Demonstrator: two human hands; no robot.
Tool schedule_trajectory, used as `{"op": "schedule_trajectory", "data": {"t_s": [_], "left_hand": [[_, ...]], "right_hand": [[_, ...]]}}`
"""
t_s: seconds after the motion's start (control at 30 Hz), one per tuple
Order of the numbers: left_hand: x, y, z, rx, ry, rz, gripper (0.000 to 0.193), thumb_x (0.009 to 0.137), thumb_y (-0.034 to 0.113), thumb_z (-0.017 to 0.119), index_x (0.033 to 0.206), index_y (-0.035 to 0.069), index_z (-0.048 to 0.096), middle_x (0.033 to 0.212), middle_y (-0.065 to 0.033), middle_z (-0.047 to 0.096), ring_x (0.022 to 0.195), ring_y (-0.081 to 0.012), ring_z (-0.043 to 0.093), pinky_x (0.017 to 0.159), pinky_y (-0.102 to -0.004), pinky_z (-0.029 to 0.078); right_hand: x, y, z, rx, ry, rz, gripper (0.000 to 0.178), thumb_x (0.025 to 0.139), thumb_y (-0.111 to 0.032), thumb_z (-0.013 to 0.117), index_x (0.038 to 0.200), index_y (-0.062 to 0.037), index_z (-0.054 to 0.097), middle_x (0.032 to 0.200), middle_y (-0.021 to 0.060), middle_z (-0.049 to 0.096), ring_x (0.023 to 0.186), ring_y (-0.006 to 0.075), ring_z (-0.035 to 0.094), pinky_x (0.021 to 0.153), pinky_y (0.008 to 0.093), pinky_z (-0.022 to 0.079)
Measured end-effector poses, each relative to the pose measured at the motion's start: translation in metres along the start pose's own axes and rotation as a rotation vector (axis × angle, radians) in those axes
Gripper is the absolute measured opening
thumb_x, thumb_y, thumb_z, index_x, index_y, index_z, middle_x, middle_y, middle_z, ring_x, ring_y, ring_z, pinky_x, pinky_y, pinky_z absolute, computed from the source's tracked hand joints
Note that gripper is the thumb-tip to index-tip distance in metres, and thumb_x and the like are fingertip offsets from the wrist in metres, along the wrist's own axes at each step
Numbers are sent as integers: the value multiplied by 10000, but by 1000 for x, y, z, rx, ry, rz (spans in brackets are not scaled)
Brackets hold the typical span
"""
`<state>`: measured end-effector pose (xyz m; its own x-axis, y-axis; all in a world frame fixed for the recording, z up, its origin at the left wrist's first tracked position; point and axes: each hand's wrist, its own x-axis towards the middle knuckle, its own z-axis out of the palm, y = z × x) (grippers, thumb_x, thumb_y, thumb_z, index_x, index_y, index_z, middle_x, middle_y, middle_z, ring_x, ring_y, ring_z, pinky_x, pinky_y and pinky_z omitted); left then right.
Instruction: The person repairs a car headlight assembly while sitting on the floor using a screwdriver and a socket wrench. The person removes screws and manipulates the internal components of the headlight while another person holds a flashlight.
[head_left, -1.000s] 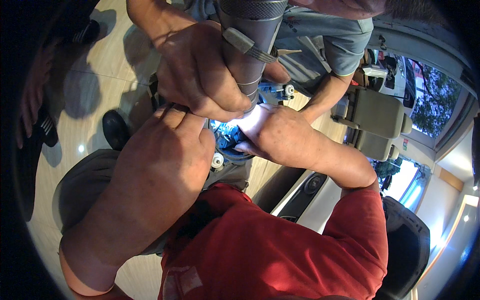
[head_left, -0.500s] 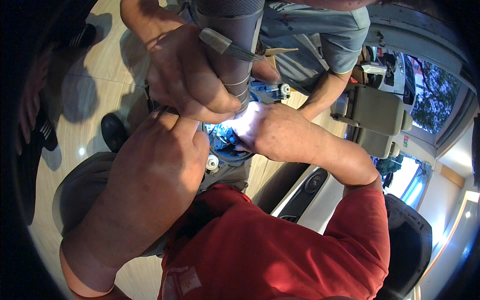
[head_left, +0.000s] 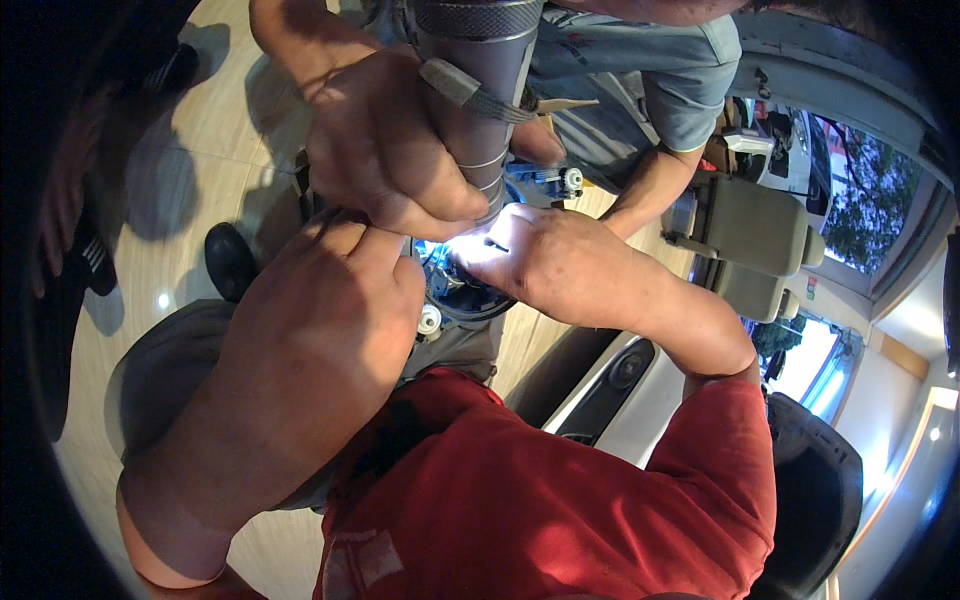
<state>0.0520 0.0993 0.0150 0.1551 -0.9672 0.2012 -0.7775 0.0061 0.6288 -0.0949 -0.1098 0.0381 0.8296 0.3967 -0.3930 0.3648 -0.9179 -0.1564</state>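
Bent the left hand (head_left: pixel 320 290) toward the left side of a round blue assembly (head_left: pixel 447 287), with fingertips hidden beneath a co-worker's hand (head_left: pixel 395 155); could not tell its grip, spread or pinching. Just above, saw that co-worker's hand wrapped around a grey flashlight (head_left: pixel 480 110), lit and pointed downward, so counted the lighting as already arranged. Found the assembly itself between the left and right hands, partly covered by them, with some inner parts exposed and a white knob (head_left: pixel 429 320) at its lower edge. Could not make out its support. Judged the work inside as under way and not yet finished. Farther right, held the right hand (head_left: pixel 560 260) over the assembly, with fingers bent and strongly lit. Noticed a small dark piece (head_left: pixel 495 244) near the fingertips, but because of glare could not tell this grip, pinching or only touching. Judged the handling there as not yet completed. At upper right, saw a second white knob (head_left: pixel 572 180), apparently untouched.
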Motion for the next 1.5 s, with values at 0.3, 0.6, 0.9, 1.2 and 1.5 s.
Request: {"op": "schedule_trajectory", "data": {"t_s": [0.3, 0.6, 0.9, 1.2, 1.5], "left_hand": [[2, -6, 6, -44, 24, 63, 116, 840, 71, 559, 817, -24, 622, 892, -173, 578, 891, -279, 609, 830, -381, 512], [-2, -4, 7, -62, -14, 7, 109, 818, 75, 579, 808, -21, 628, 882, -167, 593, 903, -284, 626, 824, -389, 525], [-1, -5, 7, -6, 3, 45, 125, 793, 68, 605, 816, -36, 670, 876, -163, 607, 903, -278, 629, 839, -375, 531], [2, -8, 16, -34, -4, 52, 112, 796, 60, 605, 819, -29, 669, 869, -162, 607, 900, -272, 627, 850, -371, 528], [2, 2, -11, -136, -263, -43, 468, 676, 228, 831, 967, -58, 599, 1203, -248, 554, 1164, -354, 552, 983, -429, 454]], "right_hand": [[-16, -5, -23, 309, 81, 234, 188, 853, -118, 623, 970, 7, 546, 922, 170, 597, 833, 365, 632, 709, 450, 537], [-12, -20, -22, 607, 123, 522, 299, 864, -158, 694, 1092, -18, 560, 786, 200, 645, 750, 408, 651, 663, 482, 520], [-10, -27, -13, 619, 14, 614, 276, 904, -148, 689, 1143, -33, 610, 813, 172, 659, 749, 352, 662, 668, 420, 520], [-19, -22, -5, 426, -15, 450, 375, 866, -176, 684, 1181, -19, 554, 984, 186, 602, 851, 388, 644, 700, 458, 538], [-13, -24, 8, 337, 182, 275, 223, 916, -105, 587, 1125, -30, 612, 1018, 160, 605, 850, 343, 654, 691, 423, 549]]}}
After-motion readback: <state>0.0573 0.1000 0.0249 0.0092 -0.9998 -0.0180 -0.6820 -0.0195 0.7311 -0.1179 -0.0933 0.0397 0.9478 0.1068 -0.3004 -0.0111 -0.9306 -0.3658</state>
